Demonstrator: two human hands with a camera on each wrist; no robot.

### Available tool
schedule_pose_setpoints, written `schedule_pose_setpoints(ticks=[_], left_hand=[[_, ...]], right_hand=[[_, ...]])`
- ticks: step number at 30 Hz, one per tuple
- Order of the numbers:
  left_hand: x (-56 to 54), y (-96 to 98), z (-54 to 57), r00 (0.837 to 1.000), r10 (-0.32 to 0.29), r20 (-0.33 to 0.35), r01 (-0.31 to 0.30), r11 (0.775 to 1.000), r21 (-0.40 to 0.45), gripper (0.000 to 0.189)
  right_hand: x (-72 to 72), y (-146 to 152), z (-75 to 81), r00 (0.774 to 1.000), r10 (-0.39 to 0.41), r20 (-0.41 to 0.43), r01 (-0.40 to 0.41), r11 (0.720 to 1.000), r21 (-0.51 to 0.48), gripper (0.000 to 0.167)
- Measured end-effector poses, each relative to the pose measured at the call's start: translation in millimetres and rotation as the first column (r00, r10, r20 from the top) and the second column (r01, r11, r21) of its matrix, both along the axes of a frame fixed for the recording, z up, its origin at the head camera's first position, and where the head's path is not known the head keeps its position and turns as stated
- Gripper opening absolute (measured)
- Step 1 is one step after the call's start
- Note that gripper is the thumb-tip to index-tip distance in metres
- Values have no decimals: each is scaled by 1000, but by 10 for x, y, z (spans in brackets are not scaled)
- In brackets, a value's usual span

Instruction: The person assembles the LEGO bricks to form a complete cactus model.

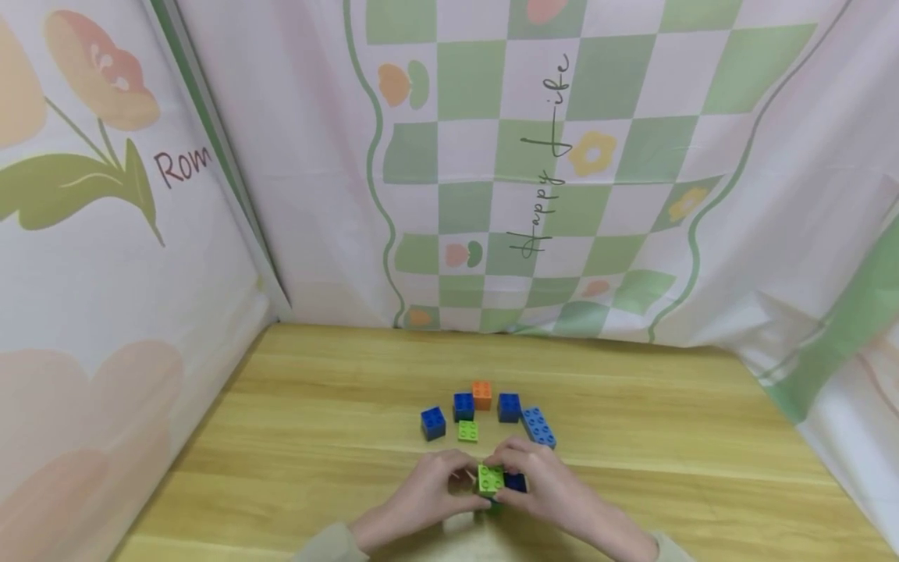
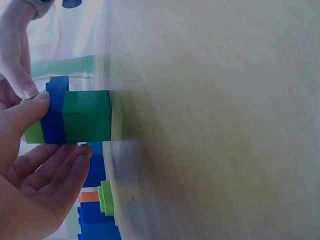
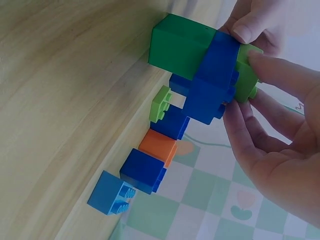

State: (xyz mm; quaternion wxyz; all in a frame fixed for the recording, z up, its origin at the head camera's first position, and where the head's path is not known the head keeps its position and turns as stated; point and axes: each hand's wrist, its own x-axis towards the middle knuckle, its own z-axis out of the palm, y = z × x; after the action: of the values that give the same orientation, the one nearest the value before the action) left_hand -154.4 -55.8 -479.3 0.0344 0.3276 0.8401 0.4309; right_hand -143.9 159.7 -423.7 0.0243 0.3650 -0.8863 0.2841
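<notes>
A small stack of toy building bricks stands low over the table between both hands: a dark green brick (image 3: 180, 47) at the bottom, a longer blue brick (image 3: 212, 75) across it, and a light green brick (image 1: 490, 479) on top. The blue brick sticks out to the right past the other two. My left hand (image 1: 438, 485) grips the stack from the left, thumb on the near side, fingers curved along the far side. From the right, my right hand (image 1: 542, 478) pinches the light green brick between thumb and fingers.
Beyond the hands lie a thin light green brick (image 1: 467, 431), several dark blue bricks, one of them at the left (image 1: 433, 423), an orange brick (image 1: 481, 395) and a longer lighter blue brick (image 1: 538, 427). A patterned curtain (image 1: 470, 156) closes off the wooden table's (image 1: 316, 390) back.
</notes>
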Motion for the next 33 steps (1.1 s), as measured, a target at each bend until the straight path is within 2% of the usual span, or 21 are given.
schedule_pose_setpoints(ticks=[11,23,33], left_hand=[[-12,8,-48,999,-1,-45,1,1000,1,36],[-28,18,-57,999,-15,-45,15,1000,3,33],[-25,14,-21,999,-21,-31,21,1000,9,31]], right_hand=[[-2,4,-9,999,22,-28,-22,1000,-2,34],[3,30,0,999,32,-16,-32,999,-19,34],[-21,85,13,998,36,-53,-40,995,-87,31]])
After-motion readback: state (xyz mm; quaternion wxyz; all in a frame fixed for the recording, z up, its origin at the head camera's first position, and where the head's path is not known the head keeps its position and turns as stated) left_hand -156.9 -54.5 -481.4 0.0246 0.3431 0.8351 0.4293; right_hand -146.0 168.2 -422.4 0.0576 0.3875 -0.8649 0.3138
